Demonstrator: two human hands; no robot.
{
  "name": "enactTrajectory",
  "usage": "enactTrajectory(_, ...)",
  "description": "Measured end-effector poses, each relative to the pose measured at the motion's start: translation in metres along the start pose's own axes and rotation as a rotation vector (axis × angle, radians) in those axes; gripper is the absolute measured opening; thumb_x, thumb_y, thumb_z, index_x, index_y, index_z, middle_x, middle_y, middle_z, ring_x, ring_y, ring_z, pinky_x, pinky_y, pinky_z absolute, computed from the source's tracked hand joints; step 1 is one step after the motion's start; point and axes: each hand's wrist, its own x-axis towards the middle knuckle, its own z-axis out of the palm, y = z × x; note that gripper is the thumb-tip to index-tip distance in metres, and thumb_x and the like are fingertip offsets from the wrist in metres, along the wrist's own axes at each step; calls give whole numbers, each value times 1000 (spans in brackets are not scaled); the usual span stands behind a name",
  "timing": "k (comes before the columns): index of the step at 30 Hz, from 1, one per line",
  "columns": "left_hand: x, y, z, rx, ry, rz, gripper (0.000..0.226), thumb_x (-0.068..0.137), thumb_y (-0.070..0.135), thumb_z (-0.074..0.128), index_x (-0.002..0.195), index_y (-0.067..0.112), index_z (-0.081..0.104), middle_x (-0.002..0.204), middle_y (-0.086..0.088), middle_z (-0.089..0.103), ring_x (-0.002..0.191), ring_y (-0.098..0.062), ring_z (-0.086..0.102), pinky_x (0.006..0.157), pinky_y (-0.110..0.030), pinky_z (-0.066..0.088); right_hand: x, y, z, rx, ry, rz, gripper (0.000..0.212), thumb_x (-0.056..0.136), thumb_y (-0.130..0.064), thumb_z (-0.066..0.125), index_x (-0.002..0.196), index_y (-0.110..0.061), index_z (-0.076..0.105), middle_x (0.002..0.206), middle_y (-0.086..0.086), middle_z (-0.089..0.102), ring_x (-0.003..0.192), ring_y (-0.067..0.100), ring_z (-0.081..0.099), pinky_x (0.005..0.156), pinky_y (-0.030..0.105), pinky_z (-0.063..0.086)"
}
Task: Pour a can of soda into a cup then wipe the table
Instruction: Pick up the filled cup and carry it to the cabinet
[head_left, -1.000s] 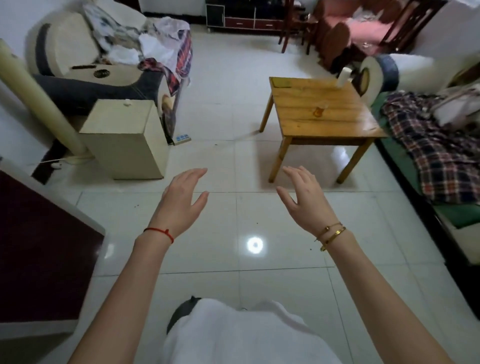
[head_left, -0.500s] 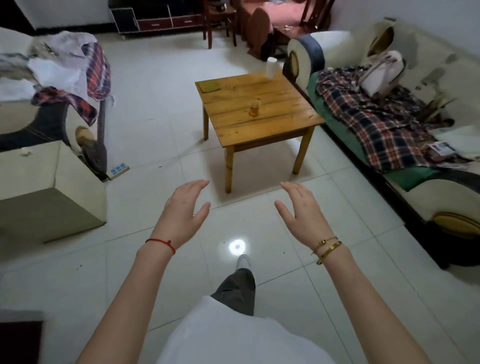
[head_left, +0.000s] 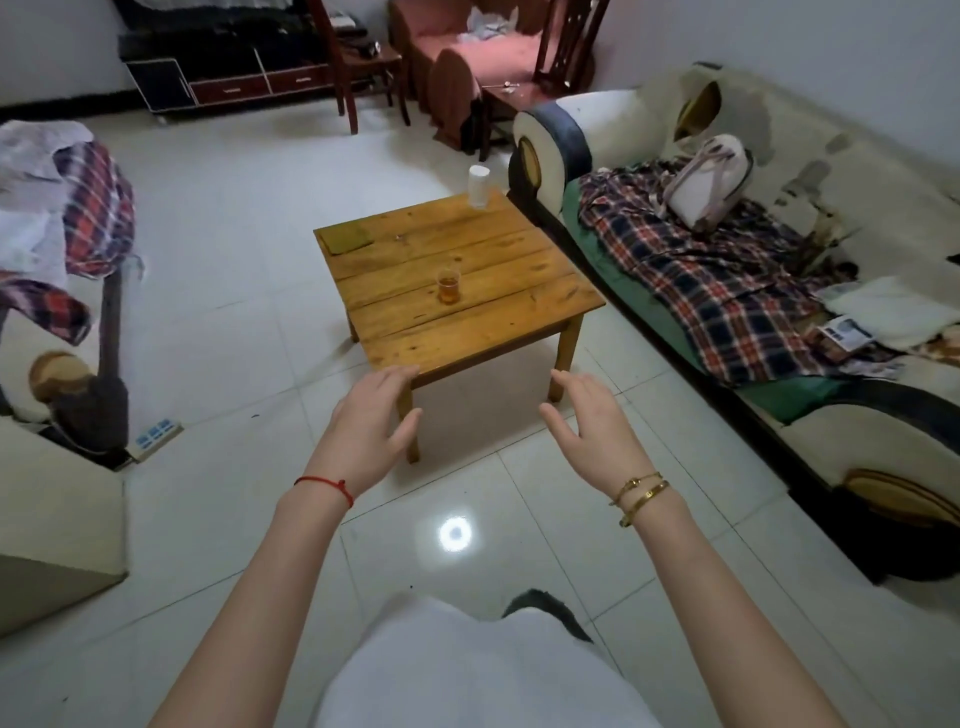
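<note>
We see the white can (head_left: 478, 186) upright, long axis vertical, at the worktop's (head_left: 483, 327) far corner, about one o'clock from us. The clear cup (head_left: 449, 283) stands upright mid-worktop at twelve o'clock, amber liquid filling roughly its lower half. A flat olive cloth (head_left: 346, 239) lies at the eleven o'clock corner. Our left hand (head_left: 370, 426) and right hand (head_left: 587, 428) hover over the floor (head_left: 234, 322) just short of the near edge, each grip spread wide, holding nothing. Open tile lies left; the sofa (head_left: 779, 291) crowds the right edge.
</note>
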Motion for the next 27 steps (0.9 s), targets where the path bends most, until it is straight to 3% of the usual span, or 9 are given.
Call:
enactTrajectory(8,110,-17,26,29,-20,-96,50,97,32,53,145,24,40,144,2,47,134,-15,41,113,-36,36,120,41,0,32,-90,-7,56,98,-44,41,146,-17,35,147,2,42,142,19,30,116,45,29)
enactTrajectory(27,392,-20,95,-61,142,-505,58,95,27,57,148,21,35,149,-2,43,138,-19,40,113,-37,36,480,110,-44,-50,-331,-254,51,98,-39,43,143,-14,40,144,5,46,137,19,36,114,38,32)
